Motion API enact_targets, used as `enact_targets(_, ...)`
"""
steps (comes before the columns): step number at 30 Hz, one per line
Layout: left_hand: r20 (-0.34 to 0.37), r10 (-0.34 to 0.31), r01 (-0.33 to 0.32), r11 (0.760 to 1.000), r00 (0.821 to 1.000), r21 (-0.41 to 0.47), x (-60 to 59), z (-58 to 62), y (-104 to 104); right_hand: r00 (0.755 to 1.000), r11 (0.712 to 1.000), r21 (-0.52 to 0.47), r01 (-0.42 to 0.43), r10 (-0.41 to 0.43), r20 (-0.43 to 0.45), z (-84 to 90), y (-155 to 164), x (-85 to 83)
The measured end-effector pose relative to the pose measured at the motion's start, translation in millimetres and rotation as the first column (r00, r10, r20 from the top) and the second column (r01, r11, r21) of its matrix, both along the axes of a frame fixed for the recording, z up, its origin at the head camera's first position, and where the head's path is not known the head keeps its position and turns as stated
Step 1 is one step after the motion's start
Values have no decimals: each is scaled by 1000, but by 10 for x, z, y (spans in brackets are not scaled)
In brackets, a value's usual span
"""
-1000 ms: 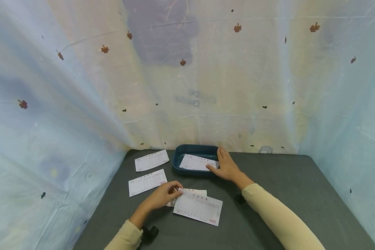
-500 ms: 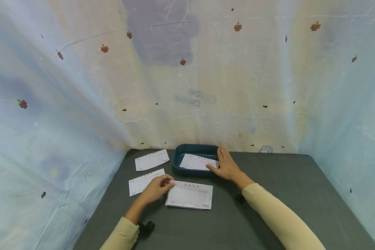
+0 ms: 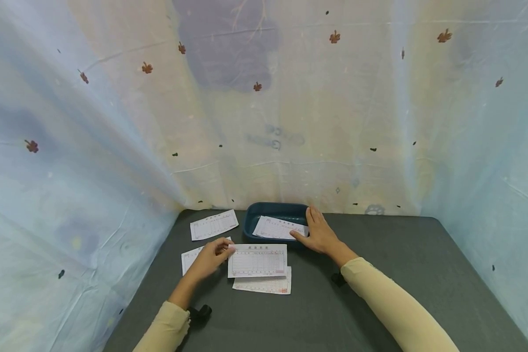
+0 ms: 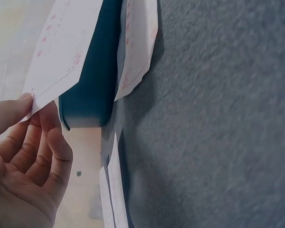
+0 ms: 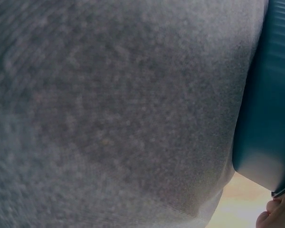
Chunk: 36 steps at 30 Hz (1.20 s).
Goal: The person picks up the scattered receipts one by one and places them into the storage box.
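Having neared the tray (image 3: pixel 276 210), left fingers (image 4: pixel 48 117) pinch a seemingly single slip (image 3: pixel 257 260).

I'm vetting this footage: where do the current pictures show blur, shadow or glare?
Head: light looks even, though the fine print on the held slip is too small to read; left wrist: dark shadows lie beside slips on the table; right wrist: the table is soft and grainy, the blue bin has a pale sheen.

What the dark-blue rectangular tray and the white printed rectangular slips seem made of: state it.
Dark-blue rectangular tray: probably plastic, satin finish; smooth rounded walls show a soft sheen. White printed rectangular slips: apparently matte paper; edges look thin.
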<state>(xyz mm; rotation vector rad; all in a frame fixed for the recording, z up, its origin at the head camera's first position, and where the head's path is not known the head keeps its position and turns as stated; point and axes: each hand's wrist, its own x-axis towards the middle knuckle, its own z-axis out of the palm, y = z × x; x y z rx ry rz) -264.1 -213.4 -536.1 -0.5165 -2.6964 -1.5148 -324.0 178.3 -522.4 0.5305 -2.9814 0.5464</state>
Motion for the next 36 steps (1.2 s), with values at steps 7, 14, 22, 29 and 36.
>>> enact_targets(7, 6, 35, -35, 999, 999, 16, -57, 51, -25, 1000, 1000, 0, -6, 6, -14, -13, 2, -14)
enact_targets(14, -26, 69, -68, 997, 997, 28, -146, 137, -34, 1000, 1000, 5, -6, 6, -20, -32, -1, -22)
enact_targets(22, -22, 124, -124, 992, 992, 25, -266, 211, -36, 1000, 1000, -4, -5, 5, -28, -41, 2, -37)
enact_targets(29, -26, 151, -150, 988, 988, 35, -383, 220, -23, 1000, 1000, 0, -3, 3, -15, -41, -5, -37)
enact_targets(36, -63, 178, -176, 984, 982, 36, -522, 247, 20, 1000, 1000, 1, 13, -13, -17, -42, -4, -40)
